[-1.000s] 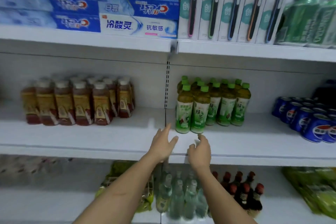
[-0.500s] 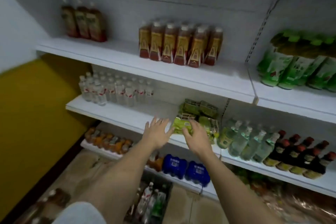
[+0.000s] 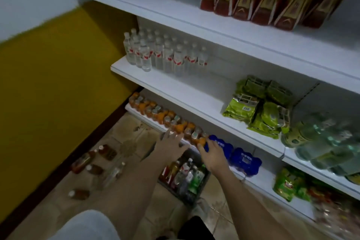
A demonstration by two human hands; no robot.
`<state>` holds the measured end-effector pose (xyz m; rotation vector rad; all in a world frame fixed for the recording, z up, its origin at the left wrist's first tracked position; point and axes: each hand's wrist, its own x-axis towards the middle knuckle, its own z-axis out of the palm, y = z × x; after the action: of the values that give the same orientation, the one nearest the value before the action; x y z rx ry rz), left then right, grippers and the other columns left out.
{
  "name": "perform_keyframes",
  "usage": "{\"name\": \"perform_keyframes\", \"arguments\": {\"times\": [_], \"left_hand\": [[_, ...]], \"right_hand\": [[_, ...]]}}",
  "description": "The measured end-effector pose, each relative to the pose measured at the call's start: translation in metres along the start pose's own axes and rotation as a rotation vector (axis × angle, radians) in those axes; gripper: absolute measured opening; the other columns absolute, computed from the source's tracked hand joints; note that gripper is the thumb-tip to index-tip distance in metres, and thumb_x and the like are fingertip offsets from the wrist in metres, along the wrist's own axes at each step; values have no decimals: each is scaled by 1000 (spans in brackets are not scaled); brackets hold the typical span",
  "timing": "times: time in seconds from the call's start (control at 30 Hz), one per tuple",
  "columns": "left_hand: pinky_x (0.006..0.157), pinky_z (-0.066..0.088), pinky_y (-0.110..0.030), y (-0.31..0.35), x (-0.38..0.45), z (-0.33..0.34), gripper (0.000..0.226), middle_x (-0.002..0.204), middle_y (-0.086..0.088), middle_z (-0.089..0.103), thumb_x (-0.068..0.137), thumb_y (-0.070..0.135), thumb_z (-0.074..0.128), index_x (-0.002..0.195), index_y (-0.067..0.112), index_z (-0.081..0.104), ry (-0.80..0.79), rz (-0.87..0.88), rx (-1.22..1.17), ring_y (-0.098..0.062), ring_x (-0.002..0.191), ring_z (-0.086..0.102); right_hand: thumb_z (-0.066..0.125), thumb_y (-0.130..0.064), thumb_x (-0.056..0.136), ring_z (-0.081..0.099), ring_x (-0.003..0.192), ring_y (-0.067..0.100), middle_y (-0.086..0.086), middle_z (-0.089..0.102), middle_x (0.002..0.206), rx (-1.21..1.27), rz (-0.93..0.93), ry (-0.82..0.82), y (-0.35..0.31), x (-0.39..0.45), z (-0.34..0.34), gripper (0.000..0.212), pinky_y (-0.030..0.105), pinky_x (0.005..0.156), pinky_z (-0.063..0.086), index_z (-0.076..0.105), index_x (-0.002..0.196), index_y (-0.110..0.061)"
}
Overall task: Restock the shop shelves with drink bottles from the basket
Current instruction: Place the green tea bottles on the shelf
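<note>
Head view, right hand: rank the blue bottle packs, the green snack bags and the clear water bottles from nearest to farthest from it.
1. Blue bottle packs: bottom shelf, just right of the right hand, whose fingers reach their left end.
2. Green snack bags: one shelf up, above and to the right.
3. Clear water bottles: same shelf as the bags, at its far left end, farthest.

Person: two bare forearms, left hand (image 3: pixel 171 145) and right hand (image 3: pixel 213 155) ungloved; pale, possibly grey, sleeve (image 3: pixel 85 226) at lower left of frame.
</note>
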<state>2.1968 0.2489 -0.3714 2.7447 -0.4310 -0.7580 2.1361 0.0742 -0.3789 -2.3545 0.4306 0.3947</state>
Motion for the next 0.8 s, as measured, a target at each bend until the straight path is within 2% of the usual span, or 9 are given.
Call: {"name": "perform_keyframes", "arguments": {"times": [0.13,0.27,0.33,0.47,0.53,0.6,0.67,0.73,0.8], "left_hand": [[123,8,-51,-22,33,26,67,165,1,20,99,64,20,157,31,21,-58,-47,98,-27,152,12],[123,13,-51,-30,59,80,63,166,5,17,100,62,30,156,37,18,-177,-91,12,-24,152,13],[123,11,-52,-35,67,109,60,166,4,17,100,62,31,154,40,22,-256,-113,-58,-24,152,12],[118,25,-55,-52,96,169,54,158,2,33,98,63,33,148,43,29,-327,-133,-102,-26,148,25],[113,33,-53,-66,118,203,56,152,-1,42,94,68,28,143,42,35,-370,-166,-139,-27,141,37],[107,40,-53,-82,149,245,63,143,-5,51,87,72,25,136,36,41,-391,-181,-162,-29,132,46],[106,42,-51,-104,183,289,55,139,-9,55,94,62,35,136,29,48,-425,-172,-193,-32,128,49],[105,42,-45,-122,214,320,45,136,-5,57,101,48,44,140,26,50,-398,-186,-323,-28,125,52],[95,41,-32,-141,245,353,42,125,2,58,103,46,45,138,24,51,-362,-203,-432,-16,111,53]], "right_hand": [[37,-61,98,35,143,28,6,33,159,126,125,-136,29,16,51,67,46,116,32,29,155,-25],[38,-56,100,39,139,35,12,34,157,183,303,-296,68,25,96,67,43,112,37,26,156,-21],[42,-60,93,46,132,35,12,42,150,224,370,-327,82,31,113,69,45,109,40,36,150,-23],[49,-67,87,60,112,35,10,58,128,365,468,-339,125,59,166,68,47,93,51,49,137,-22],[47,-82,77,63,109,28,4,62,125,416,524,-292,142,83,191,79,48,90,54,50,133,-26],[53,-75,80,65,105,24,1,64,122,447,607,-265,171,111,227,71,43,86,55,50,132,-26],[59,-62,85,66,101,26,4,65,117,429,626,-229,193,140,263,60,39,79,55,51,130,-23],[58,-65,80,65,102,29,7,63,119,359,648,-163,216,169,299,66,47,83,56,50,129,-20],[62,-59,84,60,112,33,12,56,131,295,663,-110,240,196,337,75,51,92,53,40,138,-13]]}}
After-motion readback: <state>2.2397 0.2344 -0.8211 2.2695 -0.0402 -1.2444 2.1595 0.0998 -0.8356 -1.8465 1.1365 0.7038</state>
